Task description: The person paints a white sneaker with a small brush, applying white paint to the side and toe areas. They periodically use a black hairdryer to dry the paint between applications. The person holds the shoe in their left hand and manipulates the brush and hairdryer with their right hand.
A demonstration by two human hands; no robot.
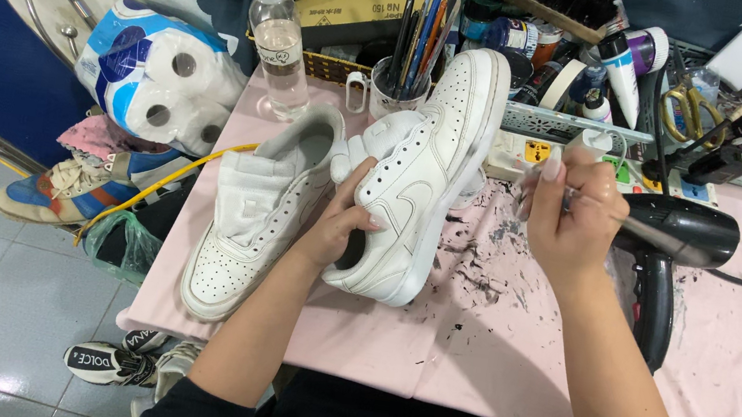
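Hair dryer beside right hand — second sneaker left.

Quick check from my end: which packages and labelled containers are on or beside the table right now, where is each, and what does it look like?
Toilet roll pack: off the table's left edge, blue and white wrap.
Water bottle: back left, clear, white cap, small white label.
Cardboard box: behind the bottle, flat, yellowish-brown.
Tube: back right, white with purple, black cap.
Left hand holds the white shoe.

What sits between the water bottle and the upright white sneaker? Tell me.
In the head view, a white mug of brushes stands between the water bottle and the white sneaker.
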